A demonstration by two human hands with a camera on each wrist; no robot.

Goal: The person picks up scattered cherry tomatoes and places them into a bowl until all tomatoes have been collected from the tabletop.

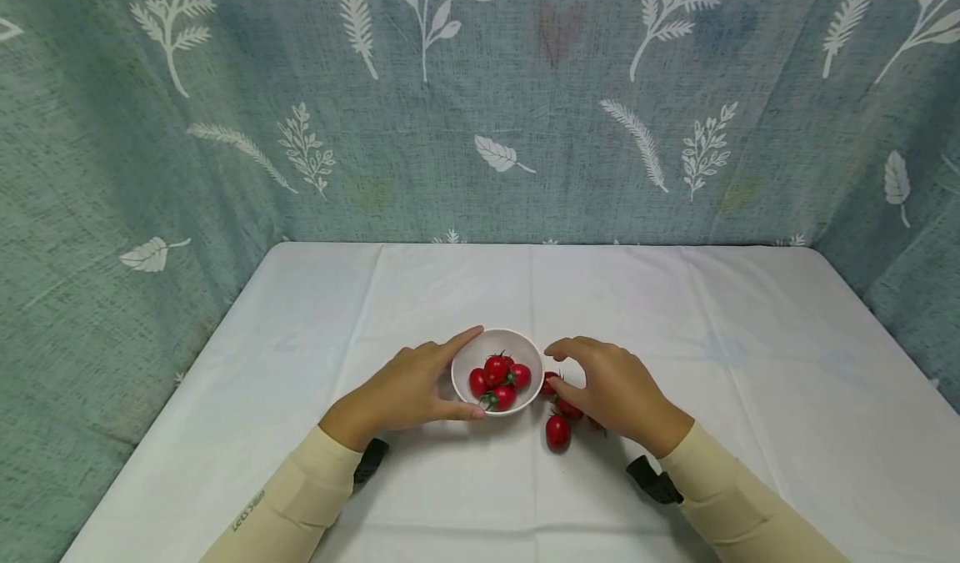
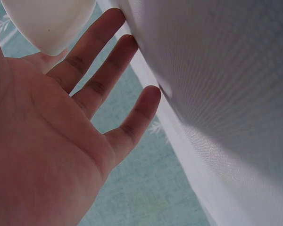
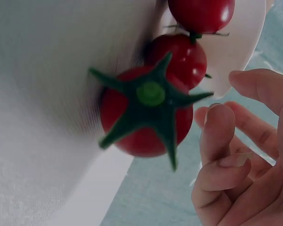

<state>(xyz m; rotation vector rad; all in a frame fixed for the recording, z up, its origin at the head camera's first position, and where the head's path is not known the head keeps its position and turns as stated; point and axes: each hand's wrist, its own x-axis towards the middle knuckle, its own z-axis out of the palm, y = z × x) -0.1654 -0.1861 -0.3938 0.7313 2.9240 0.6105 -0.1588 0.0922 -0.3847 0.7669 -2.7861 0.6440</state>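
Note:
A white bowl (image 1: 461, 384) holds several cherry tomatoes (image 1: 497, 370), some with green stems. My left hand (image 1: 408, 388) holds the bowl from its left side, thumb at the near rim and forefinger at the far rim. In the left wrist view, the other fingers (image 2: 104, 77) spread out beside the bowl's underside. My right hand (image 1: 618, 388) hovers at the bowl's right with loosely bent fingers and nothing between them. Below and beside it, loose tomatoes (image 1: 557, 432) lie on the table, partly hidden by the hand. A green-stemmed tomato (image 3: 146, 132) looms close in the right wrist view.
A white cloth (image 1: 637, 296) with fold lines covers the table. Behind and at both sides hangs a blue-green curtain (image 1: 420, 138) with white leaf prints. Dark straps (image 1: 655, 480) sit at both wrists, by the cream sleeves (image 1: 742, 496).

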